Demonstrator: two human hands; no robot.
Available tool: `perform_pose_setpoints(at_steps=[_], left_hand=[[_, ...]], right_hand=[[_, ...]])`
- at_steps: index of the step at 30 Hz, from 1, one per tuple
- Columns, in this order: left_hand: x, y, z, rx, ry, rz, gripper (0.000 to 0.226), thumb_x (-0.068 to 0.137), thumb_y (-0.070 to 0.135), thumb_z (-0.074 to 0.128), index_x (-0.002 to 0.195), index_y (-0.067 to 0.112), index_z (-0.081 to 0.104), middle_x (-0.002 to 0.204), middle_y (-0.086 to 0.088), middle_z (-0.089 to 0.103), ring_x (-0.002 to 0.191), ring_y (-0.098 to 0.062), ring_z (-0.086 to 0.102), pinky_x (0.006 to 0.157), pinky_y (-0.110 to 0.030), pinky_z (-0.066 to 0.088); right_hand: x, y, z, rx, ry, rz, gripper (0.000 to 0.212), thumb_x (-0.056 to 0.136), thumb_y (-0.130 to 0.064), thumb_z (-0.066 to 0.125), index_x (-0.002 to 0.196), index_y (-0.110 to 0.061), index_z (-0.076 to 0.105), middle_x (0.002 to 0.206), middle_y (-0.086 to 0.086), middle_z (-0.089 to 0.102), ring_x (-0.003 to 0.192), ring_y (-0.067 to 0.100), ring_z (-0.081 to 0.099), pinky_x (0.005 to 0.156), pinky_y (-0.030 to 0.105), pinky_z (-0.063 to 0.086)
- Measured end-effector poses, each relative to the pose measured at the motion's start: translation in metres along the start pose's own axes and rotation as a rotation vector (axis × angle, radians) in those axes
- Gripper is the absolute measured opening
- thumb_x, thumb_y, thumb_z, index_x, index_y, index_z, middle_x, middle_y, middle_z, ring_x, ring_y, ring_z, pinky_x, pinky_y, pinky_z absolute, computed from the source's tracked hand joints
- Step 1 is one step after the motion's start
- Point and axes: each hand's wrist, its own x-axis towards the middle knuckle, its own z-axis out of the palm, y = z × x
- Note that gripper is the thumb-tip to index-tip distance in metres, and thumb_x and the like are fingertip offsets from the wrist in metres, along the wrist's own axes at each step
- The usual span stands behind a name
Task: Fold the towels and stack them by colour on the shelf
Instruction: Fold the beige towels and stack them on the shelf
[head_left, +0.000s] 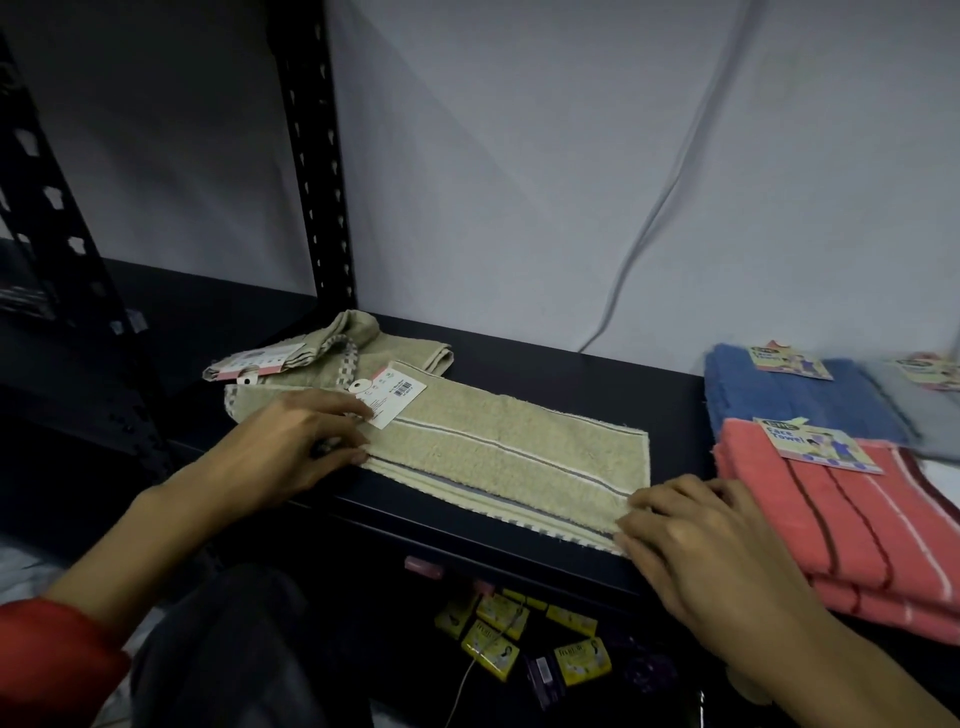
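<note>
I have the beige towel (498, 457) lying lengthways along the front of the dark shelf (545, 364), folded into a long strip. My left hand (291, 447) rests at its left end, fingers curled onto the edge beside the paper tag (387, 397); my right hand (691, 540) pinches the near right corner. Holding both ends keeps the layers aligned, I judge, ready for the next fold. Behind it lies a second beige towel (363, 343), loosely bunched and not yet folded. To the right, well apart, a coral striped towel (857, 525) sits in front of a blue towel (779, 395), with a grey one (930, 415) at the frame edge — colours kept separate. The rack has black perforated uprights (317, 156) against a pale wall (519, 156) with a hanging cable (654, 208); yellow packets (493, 644) lie below.
</note>
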Motion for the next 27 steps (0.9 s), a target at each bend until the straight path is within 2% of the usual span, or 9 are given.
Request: perform_pose_setpoints(at_steps=[3,6,9,11,14,19,22,25,27], left_hand=[[0.019,0.022,-0.014,-0.037,0.002,-0.097,0.053,0.083,0.081,0.049,0.087,0.036,0.076,0.137,0.014,0.06,0.128,-0.008,0.052,0.103,-0.041,0.049],[0.052,0.06,-0.012,-0.194,-0.001,-0.055,0.041,0.084,0.069,0.061,0.105,0.037,0.074,0.139,0.014,0.059,0.128,-0.004,0.052,0.11,-0.04,0.044],[0.066,0.084,0.01,-0.191,-0.232,0.048,0.043,0.085,0.057,0.072,0.123,0.037,0.07,0.15,0.01,0.051,0.135,-0.008,0.05,0.112,-0.033,0.042],[0.059,0.086,0.023,-0.176,-0.204,0.07,0.034,0.089,0.05,0.071,0.119,0.033,0.074,0.144,0.009,0.057,0.128,-0.009,0.056,0.107,-0.032,0.047],[0.039,0.083,0.032,-0.124,-0.051,0.133,0.03,0.095,0.048,0.064,0.113,0.028,0.076,0.131,0.007,0.065,0.113,-0.011,0.063,0.094,-0.034,0.054],[0.024,0.081,0.034,-0.051,0.055,0.17,0.033,0.101,0.043,0.047,0.105,0.022,0.071,0.128,0.006,0.064,0.108,-0.016,0.064,0.088,-0.038,0.056],[0.026,0.082,0.032,-0.117,0.042,0.167,0.021,0.105,0.034,0.049,0.105,0.02,0.065,0.128,0.008,0.061,0.11,-0.014,0.062,0.089,-0.038,0.053],[0.026,0.083,0.029,-0.287,0.067,0.111,0.012,0.106,0.032,0.05,0.103,0.024,0.058,0.126,0.011,0.059,0.114,-0.012,0.06,0.091,-0.037,0.052],[0.024,0.081,0.032,-0.223,0.118,0.094,0.012,0.106,0.034,0.049,0.104,0.026,0.058,0.134,0.01,0.058,0.122,-0.01,0.055,0.1,-0.035,0.047]], right_hand=[[0.027,0.001,-0.021,0.163,-0.224,0.095,0.047,0.095,-0.061,0.039,0.079,-0.03,0.071,0.11,-0.024,0.058,0.106,0.009,0.054,0.091,0.038,0.043],[0.071,-0.012,-0.03,0.324,-0.122,0.196,0.036,0.096,-0.055,0.049,0.098,-0.026,0.072,0.116,-0.011,0.065,0.11,0.014,0.057,0.096,0.039,0.046],[0.09,-0.039,-0.026,0.49,-0.26,0.207,0.038,0.09,-0.057,0.063,0.118,-0.031,0.068,0.129,-0.008,0.063,0.122,0.014,0.056,0.1,0.04,0.048],[0.084,-0.055,-0.016,0.462,-0.323,0.141,0.038,0.088,-0.057,0.065,0.118,-0.032,0.067,0.124,-0.01,0.065,0.115,0.015,0.059,0.094,0.04,0.052],[0.068,-0.063,0.002,0.325,-0.212,0.062,0.022,0.096,-0.045,0.058,0.1,-0.027,0.07,0.106,-0.01,0.067,0.095,0.012,0.063,0.079,0.033,0.053],[0.063,-0.064,0.012,0.365,-0.066,0.004,0.013,0.096,-0.031,0.06,0.089,-0.028,0.071,0.105,-0.014,0.066,0.09,0.01,0.064,0.071,0.026,0.049],[0.061,-0.067,0.018,0.371,-0.05,-0.015,0.01,0.097,-0.028,0.057,0.09,-0.027,0.065,0.106,-0.014,0.066,0.094,0.009,0.062,0.077,0.029,0.049],[0.059,-0.067,0.019,0.38,0.071,-0.018,0.016,0.098,-0.03,0.046,0.094,-0.028,0.061,0.107,-0.017,0.063,0.1,0.005,0.057,0.089,0.032,0.042],[0.058,-0.065,0.017,0.442,0.112,-0.008,0.017,0.099,-0.032,0.041,0.094,-0.028,0.056,0.113,-0.017,0.061,0.108,0.003,0.052,0.098,0.032,0.033]])
